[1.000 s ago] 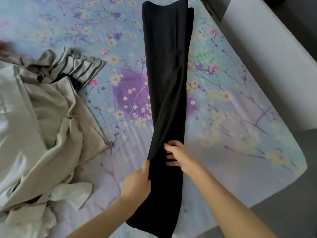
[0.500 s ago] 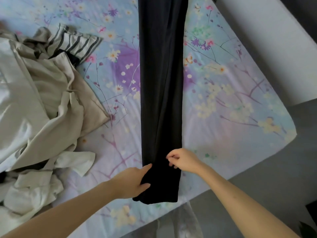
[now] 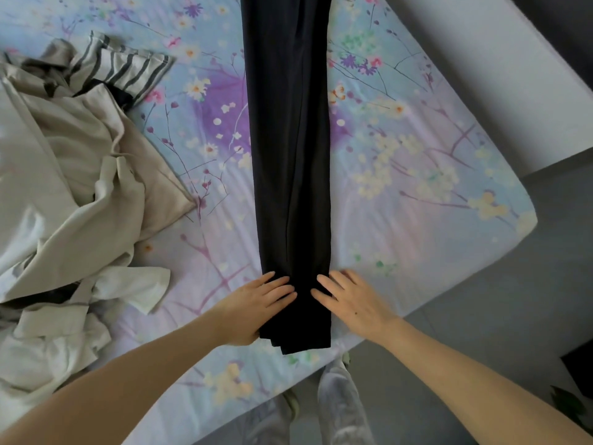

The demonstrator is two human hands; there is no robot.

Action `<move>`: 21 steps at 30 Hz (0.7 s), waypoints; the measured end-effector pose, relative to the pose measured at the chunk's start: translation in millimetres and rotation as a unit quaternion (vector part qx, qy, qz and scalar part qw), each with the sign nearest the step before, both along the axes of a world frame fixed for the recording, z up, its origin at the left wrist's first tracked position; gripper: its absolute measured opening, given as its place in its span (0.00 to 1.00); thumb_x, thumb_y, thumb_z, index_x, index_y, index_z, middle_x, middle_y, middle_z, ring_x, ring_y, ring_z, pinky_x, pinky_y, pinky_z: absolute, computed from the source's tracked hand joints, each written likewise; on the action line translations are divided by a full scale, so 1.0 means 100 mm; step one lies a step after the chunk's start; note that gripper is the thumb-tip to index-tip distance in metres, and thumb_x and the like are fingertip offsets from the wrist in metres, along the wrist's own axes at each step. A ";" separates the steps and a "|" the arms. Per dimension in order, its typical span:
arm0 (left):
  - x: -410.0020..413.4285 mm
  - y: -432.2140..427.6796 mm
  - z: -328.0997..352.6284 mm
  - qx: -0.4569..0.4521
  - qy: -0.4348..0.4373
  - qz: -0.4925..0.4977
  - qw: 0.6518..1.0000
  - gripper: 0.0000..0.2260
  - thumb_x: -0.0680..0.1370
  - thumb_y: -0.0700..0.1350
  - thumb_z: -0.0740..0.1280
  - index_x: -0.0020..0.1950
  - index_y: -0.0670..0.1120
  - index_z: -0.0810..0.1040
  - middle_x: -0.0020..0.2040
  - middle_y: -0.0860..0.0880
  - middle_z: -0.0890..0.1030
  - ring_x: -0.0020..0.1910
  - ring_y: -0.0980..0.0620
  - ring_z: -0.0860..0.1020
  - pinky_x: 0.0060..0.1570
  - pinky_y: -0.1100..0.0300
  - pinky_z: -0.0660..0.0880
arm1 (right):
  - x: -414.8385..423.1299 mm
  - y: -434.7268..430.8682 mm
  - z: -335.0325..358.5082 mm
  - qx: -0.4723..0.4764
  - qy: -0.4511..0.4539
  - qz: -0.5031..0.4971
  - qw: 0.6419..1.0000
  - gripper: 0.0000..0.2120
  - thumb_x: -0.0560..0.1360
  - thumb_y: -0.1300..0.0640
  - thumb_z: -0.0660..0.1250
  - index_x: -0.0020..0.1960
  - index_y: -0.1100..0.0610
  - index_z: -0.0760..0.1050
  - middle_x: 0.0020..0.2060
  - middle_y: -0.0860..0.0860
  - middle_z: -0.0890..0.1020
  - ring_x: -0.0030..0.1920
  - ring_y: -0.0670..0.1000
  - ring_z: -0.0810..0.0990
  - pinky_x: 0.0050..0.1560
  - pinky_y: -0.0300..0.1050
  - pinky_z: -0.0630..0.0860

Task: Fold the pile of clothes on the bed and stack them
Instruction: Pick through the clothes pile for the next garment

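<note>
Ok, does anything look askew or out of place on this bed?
Nothing spilled or damaged. The black trousers lie straight on the bed, left hand and right hand flat on their near end. Only the near hem is slightly uneven, one layer poking past the other. The beige pile at left is crumpled, not yet folded.

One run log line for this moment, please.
black trousers: flat on bed; left hand: pressing near end; right hand: pressing near end; pile: unfolded
</note>
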State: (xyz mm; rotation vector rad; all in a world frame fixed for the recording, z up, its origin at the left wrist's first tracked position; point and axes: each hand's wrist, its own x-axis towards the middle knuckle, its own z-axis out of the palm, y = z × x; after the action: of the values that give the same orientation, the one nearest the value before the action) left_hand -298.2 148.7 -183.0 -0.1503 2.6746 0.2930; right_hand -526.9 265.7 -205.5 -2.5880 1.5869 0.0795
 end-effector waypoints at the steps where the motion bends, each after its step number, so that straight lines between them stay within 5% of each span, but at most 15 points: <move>1: -0.04 0.00 -0.03 0.006 0.015 0.008 1.000 0.38 0.58 0.51 0.76 0.67 0.44 0.74 0.63 0.46 0.77 0.64 0.47 0.75 0.67 0.51 0.64 | 0.00 -0.01 -0.02 -0.008 -0.003 -0.007 1.000 0.17 0.73 0.64 0.63 0.60 0.55 0.75 0.57 0.55 0.76 0.50 0.56 0.76 0.52 0.50 0.76; 4: -0.07 0.02 -0.02 0.097 0.054 0.115 0.987 0.27 0.61 0.47 0.77 0.60 0.48 0.80 0.57 0.51 0.81 0.57 0.51 0.80 0.60 0.58 0.73 | 0.02 -0.09 0.00 0.023 -0.087 -0.072 0.993 0.11 0.68 0.63 0.72 0.49 0.51 0.82 0.51 0.49 0.81 0.46 0.53 0.78 0.44 0.45 0.75; 6: -0.07 -0.03 0.17 0.231 0.049 0.245 0.940 0.12 0.71 0.46 0.72 0.53 0.51 0.80 0.50 0.55 0.82 0.50 0.56 0.80 0.53 0.62 0.76 | 0.03 -0.13 0.11 0.109 -0.191 -0.129 0.967 0.11 0.69 0.64 0.71 0.47 0.51 0.83 0.48 0.46 0.82 0.45 0.51 0.79 0.43 0.44 0.74; 7: -0.07 -0.06 0.30 0.283 0.018 0.305 0.909 0.04 0.73 0.47 0.71 0.46 0.52 0.79 0.42 0.58 0.80 0.44 0.61 0.79 0.46 0.67 0.74 | 0.01 -0.15 0.19 0.181 -0.244 -0.161 0.939 0.13 0.71 0.66 0.67 0.50 0.52 0.83 0.48 0.45 0.83 0.47 0.50 0.80 0.46 0.43 0.74; 9: -0.09 -0.12 0.52 0.389 -0.037 0.373 0.841 0.10 0.73 0.51 0.72 0.37 0.56 0.72 0.33 0.62 0.76 0.35 0.64 0.75 0.40 0.72 0.68 | -0.06 -0.18 0.43 0.372 -0.329 -0.219 0.840 0.16 0.73 0.67 0.62 0.52 0.52 0.82 0.47 0.44 0.83 0.48 0.45 0.80 0.50 0.39 0.74; 12: -0.18 -0.34 0.79 0.529 -0.106 0.412 0.735 0.09 0.70 0.58 0.70 0.47 0.59 0.74 0.45 0.63 0.79 0.46 0.64 0.78 0.46 0.73 0.72 | -0.22 -0.39 0.82 0.520 -0.362 -0.246 0.733 0.15 0.72 0.64 0.64 0.32 0.48 0.79 0.31 0.46 0.78 0.35 0.42 0.75 0.45 0.34 0.72; 16: -0.39 -0.91 0.81 0.567 0.023 0.517 0.641 0.36 0.55 0.70 0.75 0.57 0.52 0.77 0.55 0.52 0.83 0.55 0.52 0.80 0.57 0.56 0.76 | -0.41 -0.98 0.93 0.430 -0.431 -0.342 0.716 0.14 0.75 0.68 0.64 0.34 0.55 0.74 0.27 0.47 0.76 0.29 0.40 0.74 0.39 0.35 0.70; 21: -0.68 -1.53 0.31 0.538 0.148 0.649 0.517 0.16 0.77 0.51 0.65 0.63 0.47 0.74 0.58 0.45 0.80 0.52 0.47 0.80 0.54 0.55 0.77 | -0.50 -1.88 0.51 0.276 -0.466 -0.436 0.719 0.07 0.80 0.63 0.59 0.46 0.62 0.74 0.33 0.52 0.74 0.31 0.47 0.73 0.30 0.32 0.66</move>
State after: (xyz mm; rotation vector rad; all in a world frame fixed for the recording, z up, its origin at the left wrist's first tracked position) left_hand -365.8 -4.0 -151.8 -1.7129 1.4488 2.3902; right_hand -576.6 77.5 -154.7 -0.9132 1.7069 -0.6125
